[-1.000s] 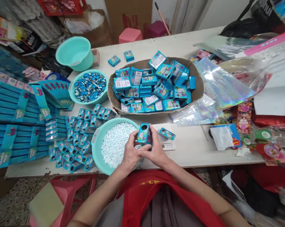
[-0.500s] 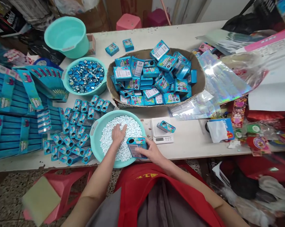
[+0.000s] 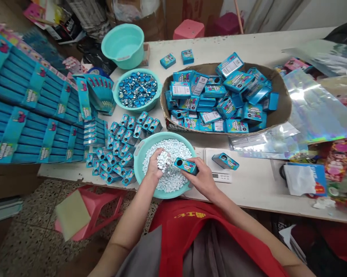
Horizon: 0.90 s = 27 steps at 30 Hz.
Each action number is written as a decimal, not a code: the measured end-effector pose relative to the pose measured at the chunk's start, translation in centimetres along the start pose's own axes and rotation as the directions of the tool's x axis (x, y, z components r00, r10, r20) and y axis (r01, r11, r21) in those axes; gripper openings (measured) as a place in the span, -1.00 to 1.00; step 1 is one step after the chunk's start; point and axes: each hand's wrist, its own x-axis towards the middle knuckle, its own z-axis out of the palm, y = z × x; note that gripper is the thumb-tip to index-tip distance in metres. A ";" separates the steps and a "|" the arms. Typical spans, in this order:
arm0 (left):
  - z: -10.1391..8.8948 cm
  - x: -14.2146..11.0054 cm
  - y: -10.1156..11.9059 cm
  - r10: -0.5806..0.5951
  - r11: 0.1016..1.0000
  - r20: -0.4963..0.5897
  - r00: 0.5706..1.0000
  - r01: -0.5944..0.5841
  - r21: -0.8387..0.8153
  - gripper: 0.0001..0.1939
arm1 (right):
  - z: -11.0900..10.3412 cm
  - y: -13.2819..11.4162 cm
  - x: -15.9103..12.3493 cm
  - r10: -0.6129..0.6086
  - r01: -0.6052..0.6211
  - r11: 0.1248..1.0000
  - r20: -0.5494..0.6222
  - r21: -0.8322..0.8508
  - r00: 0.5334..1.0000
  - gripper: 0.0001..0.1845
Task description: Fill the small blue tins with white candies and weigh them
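Note:
A teal basin full of small white candies stands at the table's front edge. Over its left half, my left hand is cupped round a heap of the candies. My right hand grips a blue candy tin above the basin's right side. The tin's round dark hole faces up, towards the left hand. Right of the basin, another blue tin lies on a white digital scale.
Several open tins stand packed left of the basin. Behind them is a teal basin of blue and silver caps. A cardboard tray heaped with tins sits behind the scale. Stacked blue display boxes fill the left; shiny film sheets lie right.
My left hand has come up from the candies with a handful. My right hand has tilted the tin so its holed top faces up. The view has shifted left.

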 end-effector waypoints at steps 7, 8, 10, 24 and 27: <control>2.3 -2.7 1.9 0.236 0.971 -0.032 0.971 -0.237 -0.029 -0.74 | 2.7 -0.9 1.2 -0.122 0.154 0.964 0.156 -0.214 0.980 -0.68; 2.3 -2.6 1.9 0.250 0.968 -0.037 0.967 -0.251 -0.026 -0.73 | 2.8 -0.9 1.3 -0.127 0.164 0.961 0.171 -0.222 0.977 -0.67; 2.2 -2.4 1.9 0.279 0.959 -0.042 0.959 -0.281 -0.027 -0.73 | 2.8 -1.0 1.5 -0.139 0.177 0.959 0.179 -0.222 0.974 -0.66; 2.9 -2.2 2.3 0.310 0.951 -0.082 0.947 -0.310 0.013 -0.66 | 2.7 -1.3 2.4 -0.094 0.116 0.980 0.141 -0.161 0.986 -0.64; 2.9 -2.3 2.3 0.301 0.954 -0.083 0.950 -0.301 0.010 -0.69 | 2.7 -1.2 2.5 -0.083 0.109 0.981 0.157 -0.161 0.984 -0.64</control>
